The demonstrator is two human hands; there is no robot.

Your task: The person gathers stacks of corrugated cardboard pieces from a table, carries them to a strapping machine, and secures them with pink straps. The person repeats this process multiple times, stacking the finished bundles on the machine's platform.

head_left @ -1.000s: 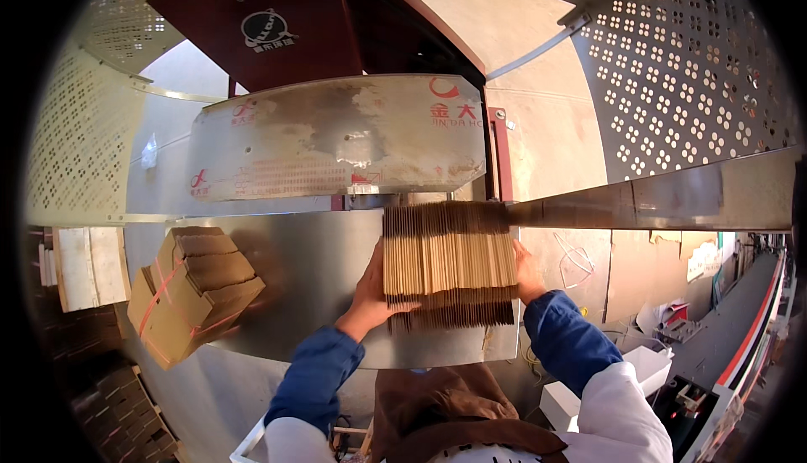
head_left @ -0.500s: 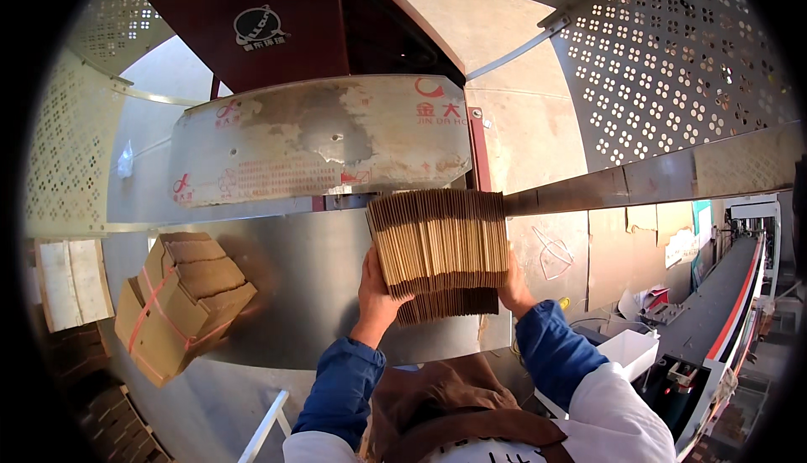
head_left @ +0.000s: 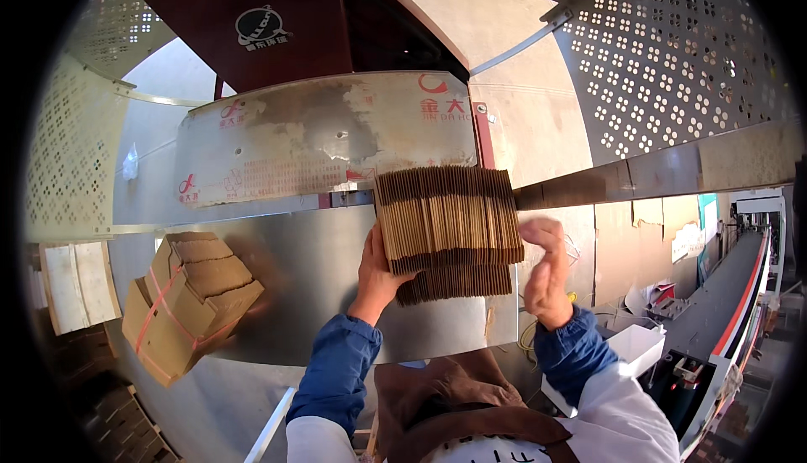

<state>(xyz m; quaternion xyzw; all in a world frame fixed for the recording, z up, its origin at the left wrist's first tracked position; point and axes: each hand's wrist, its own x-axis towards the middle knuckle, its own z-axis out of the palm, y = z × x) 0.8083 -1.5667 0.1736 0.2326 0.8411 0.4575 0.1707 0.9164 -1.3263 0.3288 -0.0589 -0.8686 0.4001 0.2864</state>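
While left hand (head_left: 377,276) grips cardboard stack (head_left: 450,221), right hand (head_left: 548,276) withdraws.

Bare metal table (head_left: 315,295), smooth and grey, front edge bowed in this wide view, a pale sheen along its middle and a narrow tan-brown mark (head_left: 489,322) near the right front corner. At its left end a cardboard bundle (head_left: 189,316), set askew, bound with pinkish-red straps (head_left: 157,316), its lower left part reaching past the table's edge, brown reflection on the metal to its right. Toward the right end, over the metal, an upright-ribbed block of folded cardboard (head_left: 450,227); contact with the surface beneath hidden.
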